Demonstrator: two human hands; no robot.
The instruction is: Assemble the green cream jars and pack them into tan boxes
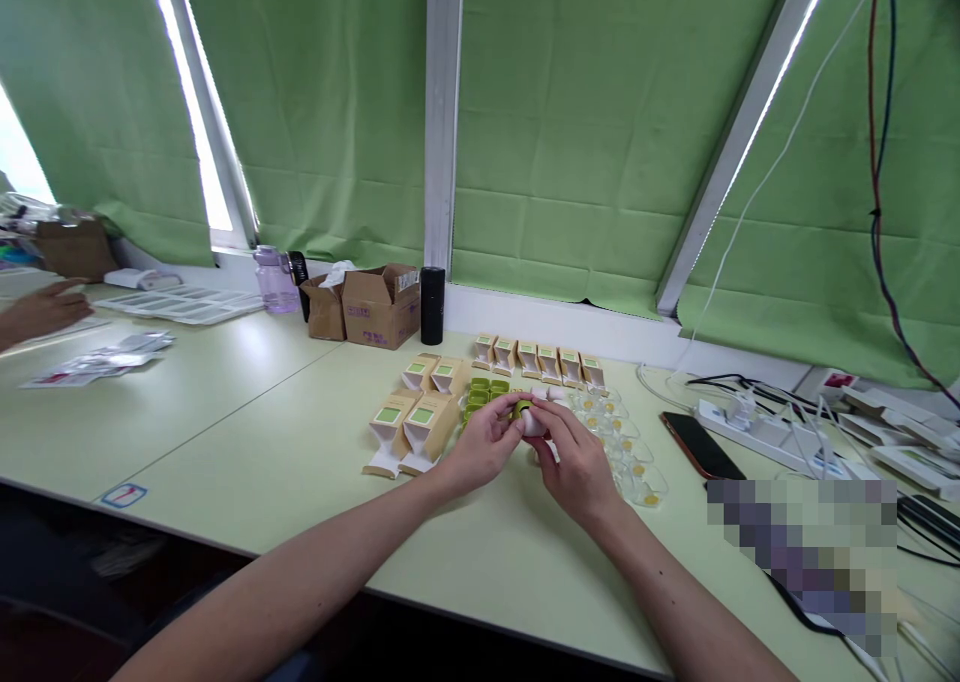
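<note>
Over the table, both my hands meet at a small white piece with a green cap-like part [532, 423]. The fingers of my left hand [482, 447] pinch it on the green side, while my right hand [581, 462] grips the white side. My fingers cover much of it, so its full shape is hidden. Just behind my left hand are several green square pieces [480, 392]. Clear plastic pieces with yellow centres [634, 452] lie in rows beside my right hand. A few white and pink pieces [553, 392] show beyond my fingers.
Open kraft boxes with green labels stand at left [427, 422] and in a back row [536, 360]. Farther back are cardboard cartons [382, 307] and a black bottle [432, 305]. A phone [701, 444] and power strip [772, 437] lie right. Another person's hand [49, 312] is far left.
</note>
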